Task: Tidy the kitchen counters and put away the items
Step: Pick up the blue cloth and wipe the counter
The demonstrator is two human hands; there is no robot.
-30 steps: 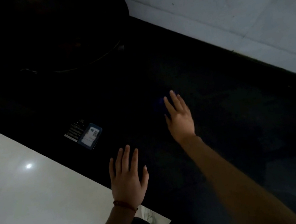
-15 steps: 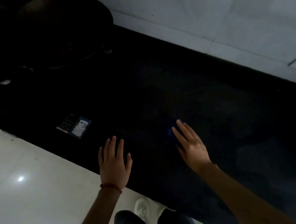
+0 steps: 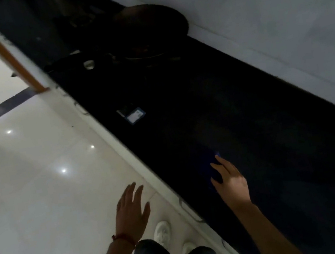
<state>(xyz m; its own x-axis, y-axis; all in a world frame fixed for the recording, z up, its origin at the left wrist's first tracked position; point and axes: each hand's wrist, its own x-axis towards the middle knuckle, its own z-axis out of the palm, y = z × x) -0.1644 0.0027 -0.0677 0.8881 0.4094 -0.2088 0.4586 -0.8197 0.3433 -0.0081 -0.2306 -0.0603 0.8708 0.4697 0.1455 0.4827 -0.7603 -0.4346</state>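
Note:
The black kitchen counter (image 3: 259, 116) runs diagonally through the dim view. My right hand (image 3: 230, 182) lies flat on it near its front edge, fingers stretched out, pressing down a dark blue cloth (image 3: 213, 164), of which only a small part shows under the fingertips. My left hand (image 3: 131, 209) hovers off the counter over the white floor, fingers apart and holding nothing. A small blue-and-white card (image 3: 135, 115) lies on the counter farther along, apart from both hands.
A dark wok (image 3: 151, 28) sits on the stove at the far end, with a pale knob (image 3: 89, 64) in front of it. A grey tiled wall (image 3: 277, 21) backs the counter. Glossy white floor (image 3: 30, 192), an orange door frame (image 3: 5, 51) and my white shoes (image 3: 162, 232) are at left.
My right hand has slid along the counter away from the card, with the blue cloth under it. My left hand has left the counter and now hangs over the floor. The view has pulled back.

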